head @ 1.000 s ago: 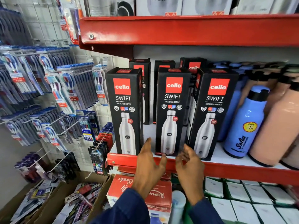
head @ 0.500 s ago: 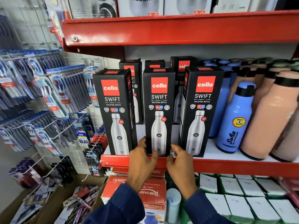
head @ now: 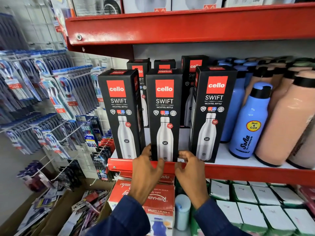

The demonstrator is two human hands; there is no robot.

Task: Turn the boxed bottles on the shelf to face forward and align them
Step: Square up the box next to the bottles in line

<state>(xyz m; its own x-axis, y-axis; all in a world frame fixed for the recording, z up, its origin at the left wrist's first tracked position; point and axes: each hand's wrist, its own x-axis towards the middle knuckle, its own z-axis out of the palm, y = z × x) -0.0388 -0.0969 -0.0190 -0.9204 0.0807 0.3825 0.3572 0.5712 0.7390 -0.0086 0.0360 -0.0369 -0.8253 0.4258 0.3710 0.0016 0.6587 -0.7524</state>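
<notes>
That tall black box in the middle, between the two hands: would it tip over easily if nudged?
Probably, if pushed high up: the middle box is tall on a narrow base. Both hands work at its bottom, likely the safer place. It looks like stiff card, so it should slide along the shelf lip rather than buckle.

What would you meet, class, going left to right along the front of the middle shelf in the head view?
Left boxed bottle → middle boxed bottle → right boxed bottle → blue Hot & Cold bottle → peach bottle.
</notes>
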